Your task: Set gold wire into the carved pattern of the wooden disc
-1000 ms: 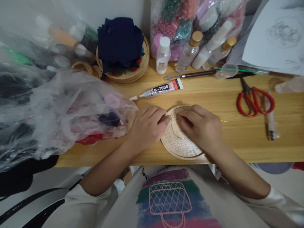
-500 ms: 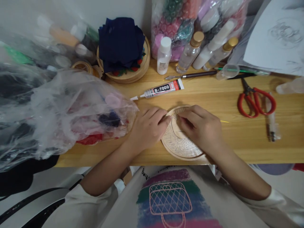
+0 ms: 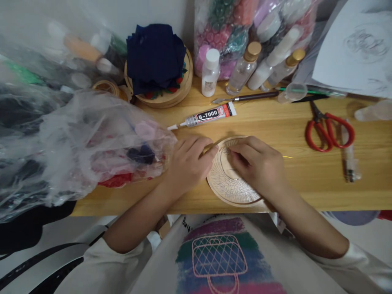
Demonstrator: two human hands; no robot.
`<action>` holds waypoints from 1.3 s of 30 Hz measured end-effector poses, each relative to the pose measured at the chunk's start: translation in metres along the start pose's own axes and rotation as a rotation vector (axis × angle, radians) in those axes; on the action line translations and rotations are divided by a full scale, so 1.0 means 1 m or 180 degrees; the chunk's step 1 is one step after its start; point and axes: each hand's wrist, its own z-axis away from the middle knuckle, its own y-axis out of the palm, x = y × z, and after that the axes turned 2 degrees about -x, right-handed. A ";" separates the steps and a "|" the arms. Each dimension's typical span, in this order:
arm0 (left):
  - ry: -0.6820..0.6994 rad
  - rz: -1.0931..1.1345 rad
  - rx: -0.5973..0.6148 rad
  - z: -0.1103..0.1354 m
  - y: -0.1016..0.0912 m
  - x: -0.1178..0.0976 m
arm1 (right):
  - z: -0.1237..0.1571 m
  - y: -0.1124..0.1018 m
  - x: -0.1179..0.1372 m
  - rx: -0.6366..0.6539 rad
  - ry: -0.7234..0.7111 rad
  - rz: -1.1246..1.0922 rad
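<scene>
A round pale wooden disc (image 3: pixel 234 191) with fine radiating lines lies flat near the table's front edge. At its left rim is my left hand (image 3: pixel 191 161), fingers bent and together, with the thumb against the edge of the disc. My right hand (image 3: pixel 260 163) rests over the disc's right side, thumb and fingertips pinched together just above the patterned upper part. Whatever sits in that pinch is too small to make out. A thin yellow strip (image 3: pixel 288 157) shows on the table just right of my right hand.
Behind the disc lie a B-7000 glue tube (image 3: pixel 208 116) and a craft knife (image 3: pixel 248 97). Red-handled scissors (image 3: pixel 329 130) are to the right. Clear plastic bags (image 3: pixel 101 139) crowd the left. Small bottles (image 3: pixel 211 73) and dark blue cloth (image 3: pixel 156 57) stand at the back.
My left hand has shifted slightly left along the disc's rim. My right hand keeps its pinch in nearly the same spot.
</scene>
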 end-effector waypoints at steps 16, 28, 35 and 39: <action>0.0034 0.0014 0.0237 -0.002 0.003 -0.004 | 0.001 -0.001 -0.001 0.0128 0.0059 0.0038; -0.0025 -0.0021 0.0220 -0.004 0.004 -0.007 | 0.001 -0.001 -0.001 0.0187 0.0091 0.0056; 0.0002 -0.0058 0.0161 -0.004 0.004 -0.007 | 0.000 -0.001 0.000 0.0134 0.0042 -0.0005; 0.0007 -0.0091 0.0218 -0.003 0.004 -0.007 | 0.001 -0.001 -0.001 0.0226 0.0035 -0.0009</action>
